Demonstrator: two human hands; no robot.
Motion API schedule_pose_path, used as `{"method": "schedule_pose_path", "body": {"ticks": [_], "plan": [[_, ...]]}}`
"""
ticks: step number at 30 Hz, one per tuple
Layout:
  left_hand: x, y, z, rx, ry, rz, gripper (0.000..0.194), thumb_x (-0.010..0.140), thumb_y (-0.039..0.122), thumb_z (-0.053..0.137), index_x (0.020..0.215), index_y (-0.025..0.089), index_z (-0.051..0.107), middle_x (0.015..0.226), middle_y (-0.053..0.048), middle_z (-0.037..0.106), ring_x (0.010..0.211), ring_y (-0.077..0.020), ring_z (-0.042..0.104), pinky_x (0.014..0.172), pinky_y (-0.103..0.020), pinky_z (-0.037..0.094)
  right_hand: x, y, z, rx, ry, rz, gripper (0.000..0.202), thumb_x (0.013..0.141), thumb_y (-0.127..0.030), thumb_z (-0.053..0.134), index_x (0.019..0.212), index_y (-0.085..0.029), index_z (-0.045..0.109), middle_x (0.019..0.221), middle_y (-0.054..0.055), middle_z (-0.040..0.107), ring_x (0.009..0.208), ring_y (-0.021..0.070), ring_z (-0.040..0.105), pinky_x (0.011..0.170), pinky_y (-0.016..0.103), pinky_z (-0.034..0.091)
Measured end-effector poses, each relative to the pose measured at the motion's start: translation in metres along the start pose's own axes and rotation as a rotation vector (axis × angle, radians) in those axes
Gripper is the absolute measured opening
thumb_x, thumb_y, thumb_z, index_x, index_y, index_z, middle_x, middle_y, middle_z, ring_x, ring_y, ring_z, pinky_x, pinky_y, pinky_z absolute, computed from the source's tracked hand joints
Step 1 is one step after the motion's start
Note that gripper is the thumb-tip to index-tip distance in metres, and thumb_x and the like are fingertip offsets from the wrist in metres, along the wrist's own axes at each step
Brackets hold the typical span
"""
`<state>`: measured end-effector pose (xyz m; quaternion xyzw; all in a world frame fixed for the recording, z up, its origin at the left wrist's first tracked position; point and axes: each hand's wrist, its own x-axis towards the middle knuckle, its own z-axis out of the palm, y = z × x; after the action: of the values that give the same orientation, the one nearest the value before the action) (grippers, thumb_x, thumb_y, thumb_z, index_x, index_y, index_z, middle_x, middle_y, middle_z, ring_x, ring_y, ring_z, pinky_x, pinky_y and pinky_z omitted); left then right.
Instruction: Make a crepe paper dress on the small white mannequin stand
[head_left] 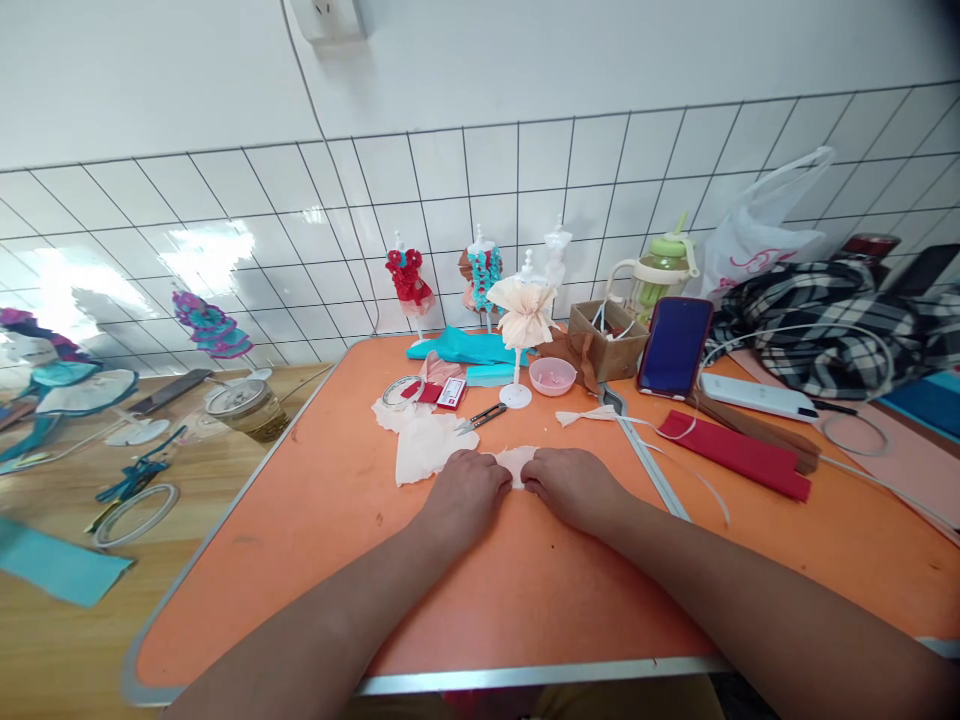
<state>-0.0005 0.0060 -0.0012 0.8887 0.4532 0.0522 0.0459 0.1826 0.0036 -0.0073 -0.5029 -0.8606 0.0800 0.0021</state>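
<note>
A small pale pink piece of thin crepe-like material (517, 460) lies on the orange table, with a hand at each end. My left hand (466, 490) is closed on its left edge, fingers curled under. My right hand (566, 485) pinches the right edge in the same way. Just beyond my left hand lie a larger pale sheet (427, 448) and thread snips (482, 418). Behind the hands stands a white mini dress form (516, 370) wearing a cream ruffled piece (525, 310). My fingertips are partly hidden.
Behind are a pink bowl (553, 376), a cardboard box (607, 340) and other dressed forms (409, 280). To the right are a propped phone (675, 345), red crepe strip (735, 455) and white cord. A wooden table (247, 500) with a glass jar (244, 405) adjoins on the left.
</note>
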Motion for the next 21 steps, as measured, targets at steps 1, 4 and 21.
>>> {"method": "schedule_pose_path", "body": {"ticks": [1,4,21], "plan": [[0.0000,0.0004,-0.0003,0.005,-0.005,0.006,0.025,0.087,0.017,0.047,0.083,0.020,0.072,0.074,-0.005,0.065,0.073,-0.0184,0.057,0.072,-0.033,0.041,-0.0003,-0.0003,0.0000,-0.005,0.013,-0.007,0.026,0.090,-0.023,0.041,0.087,-0.023,0.067,0.089,0.004,0.063,0.076,0.0157,0.058,0.057,0.024,0.029],[-0.0005,0.0014,-0.0021,0.013,0.016,0.024,0.024,0.087,0.018,0.049,0.082,0.020,0.072,0.078,-0.006,0.064,0.079,-0.0193,0.057,0.073,-0.032,0.041,-0.0010,-0.0016,-0.0005,-0.021,0.036,-0.023,0.026,0.091,-0.024,0.041,0.084,-0.022,0.065,0.088,0.004,0.063,0.075,0.0153,0.058,0.055,0.025,0.028],[0.0015,-0.0032,0.0012,-0.051,0.051,0.062,0.024,0.088,0.020,0.047,0.088,0.021,0.072,0.086,-0.006,0.066,0.083,-0.0190,0.058,0.076,-0.032,0.042,-0.0013,-0.0016,-0.0047,0.001,0.020,0.006,0.026,0.092,-0.029,0.041,0.090,-0.024,0.066,0.090,0.004,0.064,0.076,0.0152,0.059,0.056,0.025,0.029]]}}
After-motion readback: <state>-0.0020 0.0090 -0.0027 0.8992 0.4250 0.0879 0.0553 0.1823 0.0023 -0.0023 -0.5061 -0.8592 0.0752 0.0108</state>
